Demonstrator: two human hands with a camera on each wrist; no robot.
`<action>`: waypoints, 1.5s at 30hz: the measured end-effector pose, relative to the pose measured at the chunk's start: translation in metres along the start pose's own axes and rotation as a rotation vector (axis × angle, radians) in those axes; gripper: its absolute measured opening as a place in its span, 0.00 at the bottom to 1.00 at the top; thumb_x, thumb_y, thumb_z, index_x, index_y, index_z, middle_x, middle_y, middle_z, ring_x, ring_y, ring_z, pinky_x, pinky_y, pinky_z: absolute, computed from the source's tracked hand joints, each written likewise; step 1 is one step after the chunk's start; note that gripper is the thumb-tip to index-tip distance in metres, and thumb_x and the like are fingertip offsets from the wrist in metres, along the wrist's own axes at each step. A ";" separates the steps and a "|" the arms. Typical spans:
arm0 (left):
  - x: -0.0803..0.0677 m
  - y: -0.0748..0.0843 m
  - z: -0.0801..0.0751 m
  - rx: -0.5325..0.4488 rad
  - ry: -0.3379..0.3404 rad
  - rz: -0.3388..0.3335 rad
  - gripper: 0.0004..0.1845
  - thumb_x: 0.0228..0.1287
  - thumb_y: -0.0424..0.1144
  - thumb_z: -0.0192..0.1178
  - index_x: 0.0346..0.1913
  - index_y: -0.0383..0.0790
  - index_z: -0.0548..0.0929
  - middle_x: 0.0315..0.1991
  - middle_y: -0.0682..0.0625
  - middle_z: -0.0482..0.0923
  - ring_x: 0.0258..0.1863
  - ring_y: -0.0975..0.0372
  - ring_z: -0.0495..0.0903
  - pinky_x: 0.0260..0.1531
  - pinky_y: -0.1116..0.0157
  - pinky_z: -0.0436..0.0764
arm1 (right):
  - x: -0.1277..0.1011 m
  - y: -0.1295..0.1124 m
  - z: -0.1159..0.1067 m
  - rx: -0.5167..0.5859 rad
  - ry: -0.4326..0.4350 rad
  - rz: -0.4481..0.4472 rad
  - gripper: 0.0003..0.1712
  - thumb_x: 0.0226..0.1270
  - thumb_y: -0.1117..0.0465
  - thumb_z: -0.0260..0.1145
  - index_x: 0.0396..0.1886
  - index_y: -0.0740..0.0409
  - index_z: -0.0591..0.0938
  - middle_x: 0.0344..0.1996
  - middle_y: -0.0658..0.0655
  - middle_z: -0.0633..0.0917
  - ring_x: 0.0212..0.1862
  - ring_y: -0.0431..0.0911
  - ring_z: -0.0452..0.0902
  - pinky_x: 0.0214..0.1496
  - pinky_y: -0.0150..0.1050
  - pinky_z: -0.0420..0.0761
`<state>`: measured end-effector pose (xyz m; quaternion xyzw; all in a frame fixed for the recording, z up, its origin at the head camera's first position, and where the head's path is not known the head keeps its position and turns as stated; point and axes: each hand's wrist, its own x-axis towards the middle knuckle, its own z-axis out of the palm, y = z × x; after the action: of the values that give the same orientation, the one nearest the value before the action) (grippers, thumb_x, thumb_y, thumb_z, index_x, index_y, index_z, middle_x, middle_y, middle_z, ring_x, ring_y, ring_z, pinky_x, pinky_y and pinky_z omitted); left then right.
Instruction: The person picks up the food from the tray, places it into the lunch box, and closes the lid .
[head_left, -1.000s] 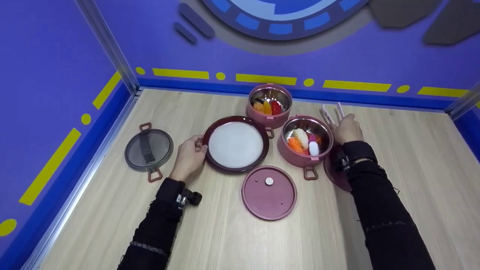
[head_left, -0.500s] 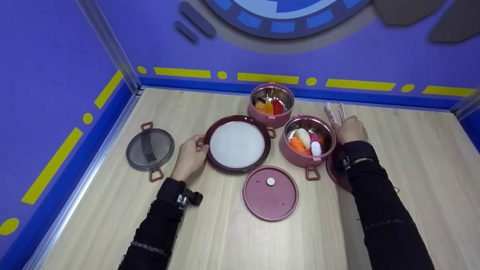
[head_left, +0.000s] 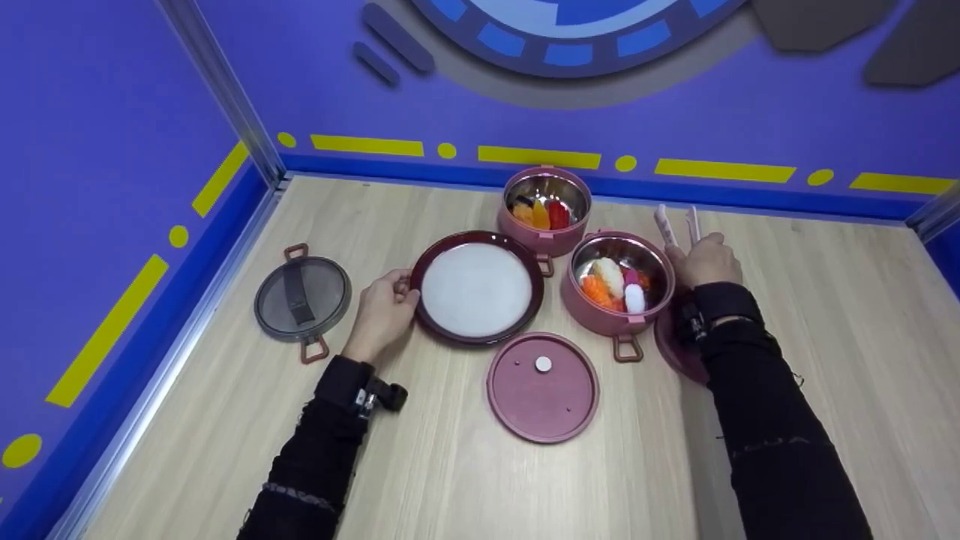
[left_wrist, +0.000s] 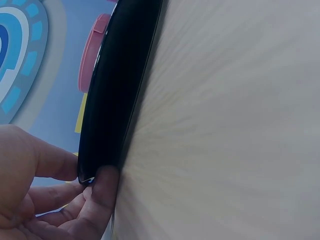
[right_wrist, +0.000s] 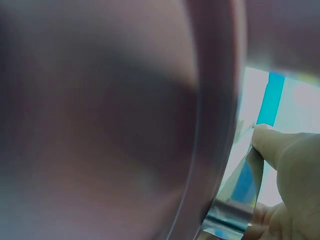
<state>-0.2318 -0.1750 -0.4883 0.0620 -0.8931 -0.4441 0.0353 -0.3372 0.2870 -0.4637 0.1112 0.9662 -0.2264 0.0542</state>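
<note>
Nearest you on the wooden table (head_left: pixel 465 480) lies a pink lid (head_left: pixel 542 387), flat, with a small white knob at its centre, just short of the two things your hands work at. Your left hand (head_left: pixel 384 315) grasps the plate (head_left: pixel 477 289) at its left rim — the left wrist view shows the fingers (left_wrist: pixel 97 200) curled under the dark edge and the thumb on top, so the grip is closed on the rim while the plate rests flat on the table, about midway across it. The plate has a dark red rim and a white middle. Right of it, almost touching, stands the near pink pot (head_left: pixel 618 283), steel inside, holding white, orange and pink sushi pieces, its handle pointing toward you. Your right hand (head_left: pixel 705 261) sits just beside that pot's right wall and holds a pair of pale chopsticks (head_left: pixel 677 223), fingers closed about their lower ends — the tips point away toward the far edge of the table. The right wrist view is filled by a blurred pink wall and shows only a finger (right_wrist: pixel 287 150) against something pale. Under your right forearm a second pink lid (head_left: pixel 679 349) lies partly hidden. Off toward the left edge sits a grey lid (head_left: pixel 302 298) with brown handles. Farthest, near the far edge, stands another pink pot (head_left: pixel 546 202) with orange, red and dark pieces inside.
</note>
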 end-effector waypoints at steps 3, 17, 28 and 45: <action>0.000 0.000 0.000 -0.002 0.003 0.002 0.20 0.71 0.32 0.60 0.64 0.34 0.82 0.34 0.52 0.75 0.33 0.62 0.73 0.45 0.64 0.73 | 0.001 0.001 0.001 0.014 0.005 0.008 0.44 0.77 0.42 0.57 0.61 0.84 0.64 0.53 0.88 0.76 0.56 0.79 0.77 0.60 0.69 0.76; 0.000 -0.001 0.001 0.009 0.003 0.006 0.21 0.72 0.32 0.60 0.66 0.33 0.81 0.37 0.49 0.80 0.35 0.60 0.76 0.44 0.64 0.74 | 0.006 0.007 -0.003 0.013 0.036 0.034 0.42 0.77 0.44 0.61 0.61 0.84 0.64 0.54 0.89 0.75 0.58 0.80 0.74 0.63 0.69 0.74; 0.000 -0.002 0.001 0.004 0.012 0.008 0.21 0.72 0.32 0.60 0.65 0.33 0.82 0.36 0.50 0.79 0.36 0.61 0.76 0.44 0.64 0.74 | 0.011 0.017 -0.003 -0.072 0.063 -0.005 0.36 0.77 0.46 0.64 0.56 0.79 0.69 0.50 0.85 0.74 0.57 0.80 0.70 0.61 0.70 0.73; 0.000 -0.001 0.001 0.007 -0.004 0.003 0.21 0.73 0.32 0.59 0.66 0.33 0.81 0.38 0.49 0.79 0.37 0.60 0.76 0.47 0.62 0.75 | -0.010 0.026 -0.026 -0.034 -0.019 -0.086 0.45 0.77 0.37 0.59 0.62 0.80 0.68 0.52 0.84 0.74 0.56 0.77 0.72 0.60 0.71 0.72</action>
<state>-0.2317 -0.1748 -0.4893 0.0597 -0.8948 -0.4410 0.0342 -0.3226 0.3198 -0.4498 0.0665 0.9732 -0.2129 0.0555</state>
